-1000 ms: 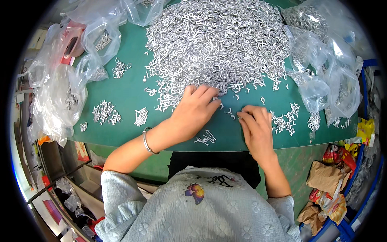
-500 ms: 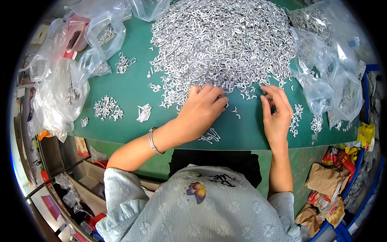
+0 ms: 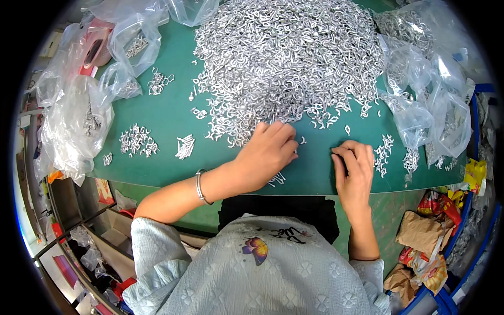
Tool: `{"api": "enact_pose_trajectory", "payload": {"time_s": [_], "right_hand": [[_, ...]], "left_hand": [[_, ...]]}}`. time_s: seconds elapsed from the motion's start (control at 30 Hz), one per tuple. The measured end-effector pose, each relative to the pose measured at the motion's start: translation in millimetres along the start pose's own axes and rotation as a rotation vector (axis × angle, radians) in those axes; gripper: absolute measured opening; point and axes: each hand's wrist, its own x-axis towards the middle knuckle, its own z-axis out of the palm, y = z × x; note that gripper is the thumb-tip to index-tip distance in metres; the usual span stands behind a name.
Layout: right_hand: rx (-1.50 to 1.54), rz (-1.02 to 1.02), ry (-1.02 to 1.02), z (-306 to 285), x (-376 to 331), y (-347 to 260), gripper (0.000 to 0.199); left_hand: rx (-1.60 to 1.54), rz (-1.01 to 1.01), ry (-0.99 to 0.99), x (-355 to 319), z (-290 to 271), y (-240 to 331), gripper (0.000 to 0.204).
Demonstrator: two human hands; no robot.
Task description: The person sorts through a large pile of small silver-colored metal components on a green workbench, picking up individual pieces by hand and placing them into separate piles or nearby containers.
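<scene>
The left hand was at the lower edge of a big heap of silver metal pieces, its fingers curled and its thumb tucked close to them; whether it pinched a piece could not be told. The heap covered the far middle of the green bench. A lone crescent piece lay just to the right of that hand, and a few thin pins lay partly hidden under its near side. The right hand was over the bench well apart from the left, fingers bent, thumb and forefinger tips near each other; it was unclear if anything sat between them. Just beyond it lay one pointed oval piece, and close beside it on the right a small pile of curved pieces. Across the left part of the bench were a pile of crescents, a bundle of straight rods and, farther back, a cluster of rings. Clear plastic bags stood along the left side, with more bags on the right. A metal bangle circled the left wrist.
</scene>
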Motion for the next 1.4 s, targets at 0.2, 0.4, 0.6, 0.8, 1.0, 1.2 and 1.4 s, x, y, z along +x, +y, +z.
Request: {"api": "enact_pose_trajectory", "payload": {"time_s": [0.2, 0.4, 0.6, 0.8, 1.0, 1.2, 1.4], "right_hand": [[-0.182, -0.065, 0.0, 6, 25, -7, 0.026], [-0.124, -0.041, -0.065, 1, -2, 5, 0.028], [-0.154, -0.033, -0.076, 9, 7, -4, 0.031], [-0.187, -0.058, -0.096, 5, 8, -6, 0.044], [-0.16, -0.056, -0.227, 3, -5, -12, 0.042], [-0.165, -0.12, -0.211, 19, 10, -15, 0.042], [-0.08, -0.057, -0.193, 0, -10, -13, 0.036]], "left_hand": [[-0.006, 0.026, 0.021, 17, 0, 5, 0.027], [0.117, 0.014, -0.052, 19, 2, -4, 0.035], [0.203, 0.068, -0.063, 33, -1, 2, 0.044], [0.203, 0.03, -0.087, 25, -4, -2, 0.046], [0.196, 0.045, -0.045, 17, -6, -6, 0.045], [0.176, 0.104, -0.1, 14, -3, 0, 0.041], [0.155, 0.065, -0.052, 9, -10, -6, 0.037]]}}
